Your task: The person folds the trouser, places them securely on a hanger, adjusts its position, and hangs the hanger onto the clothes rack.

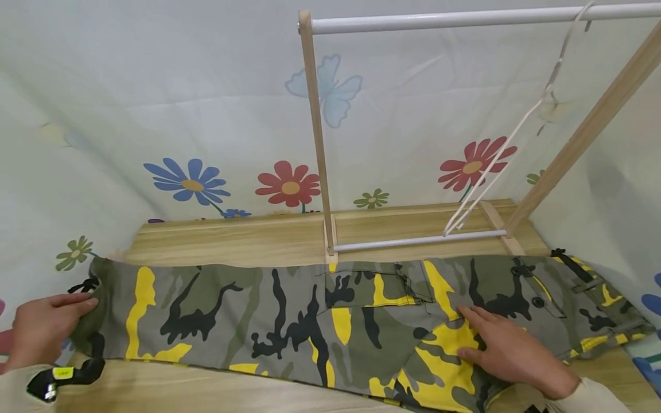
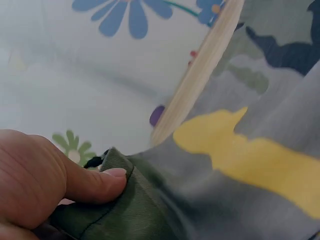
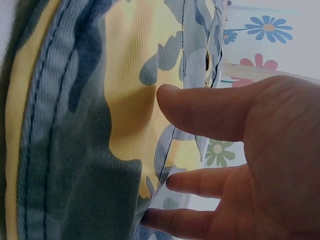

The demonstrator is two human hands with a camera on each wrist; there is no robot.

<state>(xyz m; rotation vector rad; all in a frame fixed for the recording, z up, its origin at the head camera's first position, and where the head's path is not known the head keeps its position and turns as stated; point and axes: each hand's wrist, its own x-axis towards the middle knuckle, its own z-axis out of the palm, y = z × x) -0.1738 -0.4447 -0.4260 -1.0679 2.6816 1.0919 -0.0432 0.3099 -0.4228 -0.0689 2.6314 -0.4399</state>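
At the cuff (image 1: pixel 103 318) of the camouflage trousers (image 1: pixel 227 321), the left hand (image 1: pixel 49 324) pinches the fabric, apparently anchoring it; toward their waist, the right hand (image 1: pixel 508 350) rests, fingers outstretched, perhaps steadying them.

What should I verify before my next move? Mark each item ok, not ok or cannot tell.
1. Left hand pinching the cuff: ok.
2. Right hand gripping cloth: not ok; it only rests on the pants.
3. Pants stretched lengthwise across the table: ok.
4. Hanger hooked on the top bar: ok.
5. Pants on the hanger: not ok; they lie in front of it.
6. Underside of the pants free of folds: cannot tell; hidden.
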